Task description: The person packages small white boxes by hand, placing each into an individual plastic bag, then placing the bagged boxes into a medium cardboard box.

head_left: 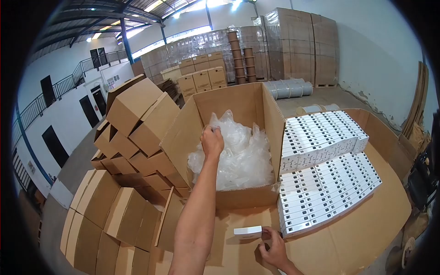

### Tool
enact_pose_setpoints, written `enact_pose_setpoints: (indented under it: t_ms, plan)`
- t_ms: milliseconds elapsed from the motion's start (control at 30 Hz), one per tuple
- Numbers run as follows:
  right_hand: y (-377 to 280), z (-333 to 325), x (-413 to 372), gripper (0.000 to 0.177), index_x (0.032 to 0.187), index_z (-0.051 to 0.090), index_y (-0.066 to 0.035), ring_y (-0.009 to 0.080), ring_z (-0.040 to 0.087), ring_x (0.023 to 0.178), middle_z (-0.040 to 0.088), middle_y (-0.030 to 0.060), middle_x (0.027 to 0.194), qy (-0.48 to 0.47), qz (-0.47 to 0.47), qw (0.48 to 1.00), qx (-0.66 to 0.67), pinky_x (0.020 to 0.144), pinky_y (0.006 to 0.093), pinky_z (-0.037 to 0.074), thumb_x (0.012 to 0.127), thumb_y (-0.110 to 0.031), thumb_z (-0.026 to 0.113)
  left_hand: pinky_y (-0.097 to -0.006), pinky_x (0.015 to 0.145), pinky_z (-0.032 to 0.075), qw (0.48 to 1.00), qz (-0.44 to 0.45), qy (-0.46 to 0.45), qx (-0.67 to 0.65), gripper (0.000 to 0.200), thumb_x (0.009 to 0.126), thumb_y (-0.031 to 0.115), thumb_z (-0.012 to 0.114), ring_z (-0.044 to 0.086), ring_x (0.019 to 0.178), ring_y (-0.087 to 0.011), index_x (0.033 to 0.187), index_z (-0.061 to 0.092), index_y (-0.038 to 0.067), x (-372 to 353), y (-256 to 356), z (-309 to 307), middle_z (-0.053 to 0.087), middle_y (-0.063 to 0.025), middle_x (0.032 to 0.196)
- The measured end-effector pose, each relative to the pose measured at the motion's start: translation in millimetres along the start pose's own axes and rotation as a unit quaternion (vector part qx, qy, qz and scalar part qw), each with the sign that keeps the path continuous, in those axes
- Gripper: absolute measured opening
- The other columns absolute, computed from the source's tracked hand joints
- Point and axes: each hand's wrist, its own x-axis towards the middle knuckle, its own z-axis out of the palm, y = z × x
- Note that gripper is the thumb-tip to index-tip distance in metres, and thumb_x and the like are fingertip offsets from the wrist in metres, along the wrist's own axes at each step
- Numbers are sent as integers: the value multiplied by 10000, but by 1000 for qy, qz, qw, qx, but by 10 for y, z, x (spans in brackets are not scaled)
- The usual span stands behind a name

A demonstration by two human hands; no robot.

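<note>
My left hand (pixel 212 141) is inside a large open carton (pixel 245 198), at the upper left of a heap of clear plastic bags (pixel 243 160). Its fingers are closed on the top of a plastic bag, though the fingertips are partly hidden. Lower down, my right hand (pixel 275 251) has its fingers curled at the right end of a small white box (pixel 248 232) over the cardboard-covered table (pixel 321 254). Right of the carton, rows of similar white boxes (pixel 327 190) with small dark windows are packed in two stepped blocks.
Brown cartons (pixel 151 119) are piled to the left, with more folded boxes (pixel 105 220) in front of them. A cardboard wall (pixel 385 137) edges the table at the right. Wrapped pallets (pixel 300 48), brown spools (pixel 236 57) and stacked cartons (pixel 201 80) stand behind.
</note>
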Motion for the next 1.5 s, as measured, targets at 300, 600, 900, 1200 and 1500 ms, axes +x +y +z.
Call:
enact_pose_setpoints:
  t_ms: [300,600,900,1200,1500]
  plan:
    - [48,14,-15,508,1287,511,16,382,631,1113,626,218,1167,10,-18,1000,-4,979,443,508,798,-33,637,-363,736,491,969,26,83,-232,308,1034,270,574,620,762,-185,992,655,-24,166,382,-524,688,-111,840]
    - [96,56,-46,522,1302,481,12,423,606,1127,599,243,1184,14,-56,998,-36,987,471,497,793,-7,599,-268,777,483,837,-78,-11,-542,317,1076,326,538,598,845,-88,1064,649,29,-1479,832,-1339,682,-14,939]
    - [170,9,-95,545,1347,443,25,372,611,1168,590,236,1210,8,-72,997,-24,998,420,514,813,101,524,-239,860,521,725,-214,-190,-627,294,1096,265,495,642,999,-81,1247,599,34,-3291,7,-1625,683,-11,1122]
    - [-67,-289,-106,333,1284,499,62,252,654,1040,616,184,1146,-96,-23,995,-32,904,344,537,952,83,493,-222,757,463,840,-235,-230,-431,243,1094,234,508,541,852,-43,1067,633,28,-3726,-393,-1447,632,31,958]
    - [-312,1,-196,227,1035,622,-5,67,559,707,614,-11,793,-39,104,959,262,644,253,470,1051,-229,589,-241,786,468,865,-195,-254,-387,196,1062,217,573,546,859,-83,1102,586,26,-3814,-193,-1415,615,4,957]
